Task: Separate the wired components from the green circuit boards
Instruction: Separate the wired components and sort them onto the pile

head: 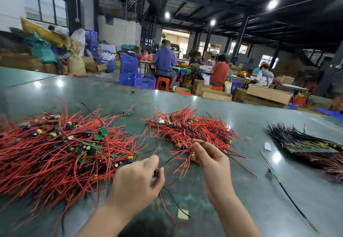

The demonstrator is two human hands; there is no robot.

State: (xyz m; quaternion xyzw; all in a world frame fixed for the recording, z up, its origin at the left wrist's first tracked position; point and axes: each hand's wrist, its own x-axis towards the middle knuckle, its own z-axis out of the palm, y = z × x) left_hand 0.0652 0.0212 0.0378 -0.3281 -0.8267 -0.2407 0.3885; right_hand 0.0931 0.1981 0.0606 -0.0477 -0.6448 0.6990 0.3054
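Note:
A big heap of red-wired components (46, 155) with small green circuit boards (104, 131) and capacitors covers the table's left. A second pile of red and black wired parts (187, 127) lies in the middle. My left hand (137, 179) pinches a small purple capacitor piece (155, 172) at the heap's right edge. My right hand (211, 160) pinches red and black wires at the near edge of the middle pile, with a yellow capacitor showing by its thumb. Thin wires run between the two hands.
A stack of green boards with dark wires (304, 142) sits at the right. A single wired board (272, 171) and a yellow paper scrap (182, 213) lie on the green table (241, 118). Several people work at tables behind, among blue crates and cartons.

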